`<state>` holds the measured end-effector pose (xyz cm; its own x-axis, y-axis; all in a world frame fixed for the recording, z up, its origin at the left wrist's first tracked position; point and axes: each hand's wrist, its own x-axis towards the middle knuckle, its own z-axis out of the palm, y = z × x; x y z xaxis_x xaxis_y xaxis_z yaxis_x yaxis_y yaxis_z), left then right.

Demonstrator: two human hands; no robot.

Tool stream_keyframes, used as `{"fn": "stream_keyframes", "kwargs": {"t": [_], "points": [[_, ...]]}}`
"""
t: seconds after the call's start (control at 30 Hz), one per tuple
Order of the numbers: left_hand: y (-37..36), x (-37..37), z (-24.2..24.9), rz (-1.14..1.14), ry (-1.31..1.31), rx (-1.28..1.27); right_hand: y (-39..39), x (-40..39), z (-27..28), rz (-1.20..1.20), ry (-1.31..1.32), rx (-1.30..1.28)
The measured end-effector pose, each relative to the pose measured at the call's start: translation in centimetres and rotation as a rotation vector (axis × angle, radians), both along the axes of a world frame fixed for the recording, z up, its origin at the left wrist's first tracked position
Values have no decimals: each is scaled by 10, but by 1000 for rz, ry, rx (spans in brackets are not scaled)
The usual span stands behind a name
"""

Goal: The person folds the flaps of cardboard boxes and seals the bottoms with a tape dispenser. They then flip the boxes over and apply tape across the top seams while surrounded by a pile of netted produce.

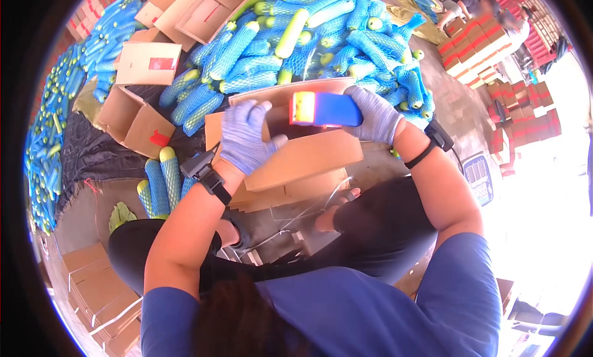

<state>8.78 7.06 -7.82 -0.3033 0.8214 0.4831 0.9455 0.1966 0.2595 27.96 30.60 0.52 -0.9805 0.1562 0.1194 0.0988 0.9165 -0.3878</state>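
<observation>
My right hand (374,114), in a pale grey-violet glove, grips the end of a blue block-shaped thing (336,109) with a bright orange and yellow end. Its exact kind is blurred. This thing is over an opened cardboard box (302,162) in front of me, and hides part of the inside. My left hand (244,136), gloved the same way, is at the box's left side with its fingers spread and nothing in them. The box's far flap stands up behind both hands. Folded cardboard (293,193) shows below the box.
Green gourds (250,65) in blue net sleeves are heaped beyond the box. Opened boxes (137,122) stand at the left, flat cardboard (102,289) at the lower left. A digital scale (477,179) is at the right. People work by stacked cartons (475,45) at the upper right.
</observation>
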Motion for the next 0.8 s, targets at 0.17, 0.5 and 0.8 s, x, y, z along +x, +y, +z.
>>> {"fn": "stream_keyframes", "kwargs": {"t": [0.17, 0.5, 0.8], "points": [[24, -26, 32, 74, 44, 104, -4, 1, -9, 97, -51, 165], [-29, -17, 3, -129, 48, -446, -4, 25, 18, 102, -197, 95], [-42, -15, -10, -207, 11, -576, 8, 59, 37, -148, 82, -436]]}}
